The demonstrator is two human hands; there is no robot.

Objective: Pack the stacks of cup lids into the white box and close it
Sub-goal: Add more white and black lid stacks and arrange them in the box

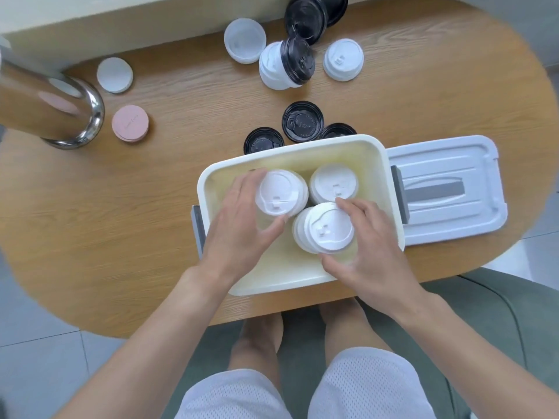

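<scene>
A: Item one, the open white plastic box (387,176) on the oval wooden table (151,225): contents?

B: I count three stacks of white plastic cup lids inside. My left hand (239,225) curls round the rear-left stack (279,193); my right hand (367,252) grips the front stack (325,228). The third stack (332,182) stands untouched.

A: Lid?

B: The white box lid with grey handle (447,189) lies just beside the box, to its right.

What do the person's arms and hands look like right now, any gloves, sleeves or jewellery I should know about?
Both arms are bare up to the frame edge, with no sleeves in view. The left hand and right hand wear no gloves, and no rings, watch or wristband show on the parts visible. The only clothing in view is a pair of white mesh shorts on the lap.
</scene>
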